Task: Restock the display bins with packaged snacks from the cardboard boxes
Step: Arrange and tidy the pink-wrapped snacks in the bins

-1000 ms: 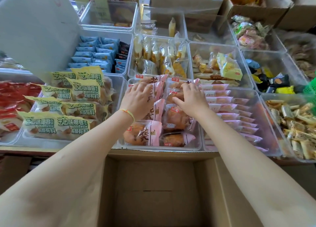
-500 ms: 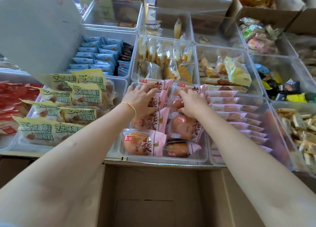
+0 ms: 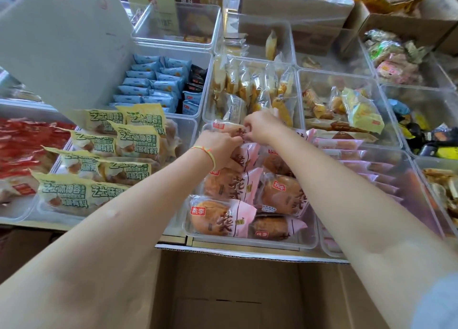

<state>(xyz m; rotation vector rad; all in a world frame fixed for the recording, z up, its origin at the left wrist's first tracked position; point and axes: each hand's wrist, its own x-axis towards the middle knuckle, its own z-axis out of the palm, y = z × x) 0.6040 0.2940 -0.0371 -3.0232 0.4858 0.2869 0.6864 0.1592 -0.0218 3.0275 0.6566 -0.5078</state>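
A clear display bin [image 3: 250,242] in the middle holds several pink-and-clear packs of round brown bread [image 3: 218,217]. Both my hands are at the bin's far end. My left hand [image 3: 219,146], with a thin yellow band at the wrist, pinches the top edge of a pink bread pack [image 3: 244,155]. My right hand [image 3: 260,126] curls its fingers round the rearmost pink pack [image 3: 228,128] standing against the bin's back wall. An open cardboard box [image 3: 223,291] lies directly below, its inside bare.
Left bin [image 3: 44,211] holds yellow-green bread packs, further left red packs [image 3: 22,143]. Blue packets [image 3: 153,81] fill the bin behind. A bin of flat pink packs [image 3: 347,155] sits right. A grey box flap [image 3: 64,43] rises at upper left. More bins and boxes stand behind.
Both hands moved from the middle of the bin to its far end and drew together, now gripping the rear pink packs. The camera has leaned in closer.
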